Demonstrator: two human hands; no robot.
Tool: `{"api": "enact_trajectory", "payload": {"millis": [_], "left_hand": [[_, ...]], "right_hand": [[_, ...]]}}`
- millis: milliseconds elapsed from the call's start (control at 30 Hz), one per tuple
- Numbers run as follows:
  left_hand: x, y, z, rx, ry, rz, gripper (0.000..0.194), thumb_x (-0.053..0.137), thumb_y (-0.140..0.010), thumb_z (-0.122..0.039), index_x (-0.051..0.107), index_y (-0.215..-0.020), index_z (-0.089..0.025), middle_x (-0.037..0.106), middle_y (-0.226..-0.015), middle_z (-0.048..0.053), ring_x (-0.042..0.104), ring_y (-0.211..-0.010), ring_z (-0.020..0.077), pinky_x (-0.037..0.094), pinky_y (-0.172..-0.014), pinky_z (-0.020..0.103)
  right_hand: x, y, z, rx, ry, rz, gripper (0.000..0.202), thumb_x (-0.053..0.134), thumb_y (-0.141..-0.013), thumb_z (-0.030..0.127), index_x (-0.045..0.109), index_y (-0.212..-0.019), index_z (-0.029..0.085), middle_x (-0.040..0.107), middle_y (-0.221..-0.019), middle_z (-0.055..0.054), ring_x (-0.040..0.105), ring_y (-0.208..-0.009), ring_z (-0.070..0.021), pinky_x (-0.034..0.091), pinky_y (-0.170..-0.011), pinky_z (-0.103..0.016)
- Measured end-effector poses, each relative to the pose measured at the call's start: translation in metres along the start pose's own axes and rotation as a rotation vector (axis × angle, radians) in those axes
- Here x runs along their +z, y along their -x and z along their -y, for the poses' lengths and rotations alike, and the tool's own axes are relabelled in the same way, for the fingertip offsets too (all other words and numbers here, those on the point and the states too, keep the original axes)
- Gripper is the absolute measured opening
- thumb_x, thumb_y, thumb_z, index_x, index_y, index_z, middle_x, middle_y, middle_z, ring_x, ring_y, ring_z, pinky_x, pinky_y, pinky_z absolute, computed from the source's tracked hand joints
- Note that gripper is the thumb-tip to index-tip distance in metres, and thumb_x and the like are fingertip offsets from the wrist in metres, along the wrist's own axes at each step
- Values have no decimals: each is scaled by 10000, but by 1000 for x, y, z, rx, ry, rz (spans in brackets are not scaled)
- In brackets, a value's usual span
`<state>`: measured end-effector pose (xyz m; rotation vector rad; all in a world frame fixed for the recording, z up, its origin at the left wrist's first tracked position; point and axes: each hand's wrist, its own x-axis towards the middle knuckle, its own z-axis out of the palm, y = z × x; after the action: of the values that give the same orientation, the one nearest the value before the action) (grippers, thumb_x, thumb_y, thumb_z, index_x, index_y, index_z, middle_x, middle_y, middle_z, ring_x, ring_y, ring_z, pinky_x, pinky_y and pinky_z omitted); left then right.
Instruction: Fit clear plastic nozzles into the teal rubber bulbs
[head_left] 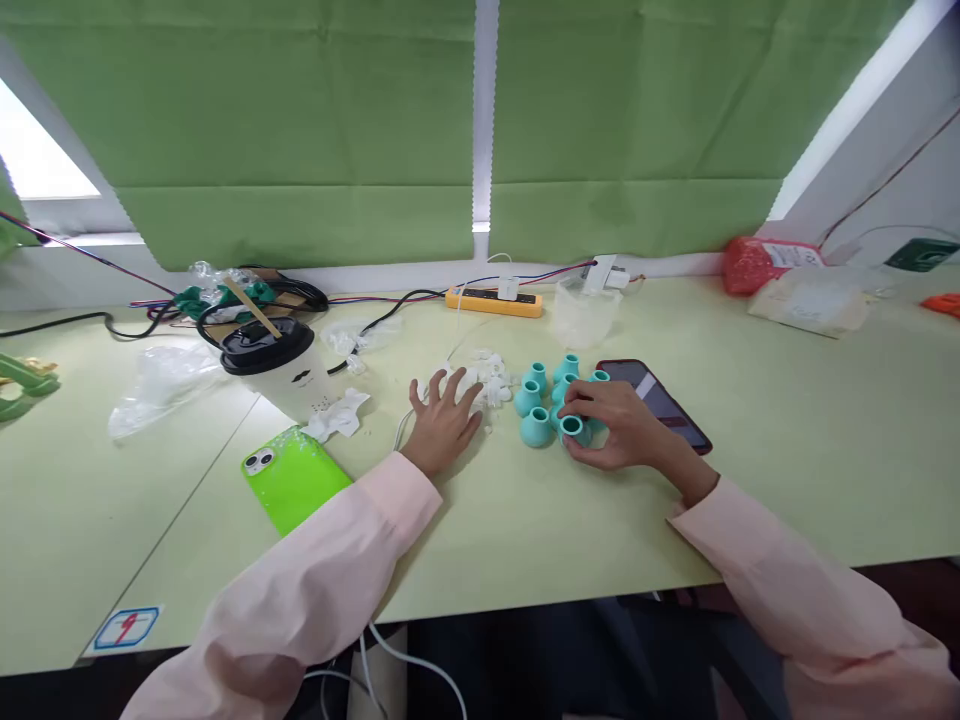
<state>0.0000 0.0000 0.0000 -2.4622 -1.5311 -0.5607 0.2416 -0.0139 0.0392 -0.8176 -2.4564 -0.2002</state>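
The right hand (611,425), pinching one teal, round-bellied, narrow-necked pot (572,436), best avoids nudging adjacent matching pots (535,430), while the left hand (441,428) splays, apparently empty, beside small white scraps (493,376).

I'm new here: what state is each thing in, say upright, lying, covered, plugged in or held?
Turquoise pot: grasped by the right hand.
Other turquoise pots: those clearly visible stand upright, mouths up.
White scraps: loosely piled.
Left hand: open, spread, by the scraps.
Paper cup: lid on, straw in.
Green phone: lying camera-side up.
Dark phone: lying screen-up.
White adapter: seemingly plugged into the power strip.
Blinds: lowered.
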Motion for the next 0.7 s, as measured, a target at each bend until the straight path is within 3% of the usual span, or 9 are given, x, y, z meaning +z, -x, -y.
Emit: {"api": "enact_trajectory", "payload": {"millis": [300,467,567,700], "left_hand": [[-5,0,3,10,20,-10,170,488,-729,-211,558,-884,-212,525,-1096,69,359,-1065,289,211,-844,531],[-11,6,3,49,170,-9,169,488,-730,-216,546,-879,-163,609,-840,62,488,-857,213,392,-719,370],[-12,12,3,79,283,-68,171,488,-732,-212,542,-883,-152,612,-803,49,504,-790,179,431,-678,302],[-15,14,4,96,374,-189,209,496,-722,-189,535,-925,-158,615,-804,40,520,-790,166,449,-698,301]], "right_hand": [[3,3,3,4,-60,-26,112,542,-639,207,523,-748,192,532,-541,26,450,-484,-112,333,-508,-254],[11,4,4,-51,39,-74,27,528,-686,208,519,-694,184,536,-528,24,448,-481,-107,305,-480,-239],[15,3,3,-58,89,-149,64,523,-709,223,527,-665,176,544,-533,16,458,-480,-97,305,-483,-228],[14,0,6,-30,102,-95,102,529,-711,268,552,-677,175,566,-553,4,476,-493,-105,308,-493,-233]]}}
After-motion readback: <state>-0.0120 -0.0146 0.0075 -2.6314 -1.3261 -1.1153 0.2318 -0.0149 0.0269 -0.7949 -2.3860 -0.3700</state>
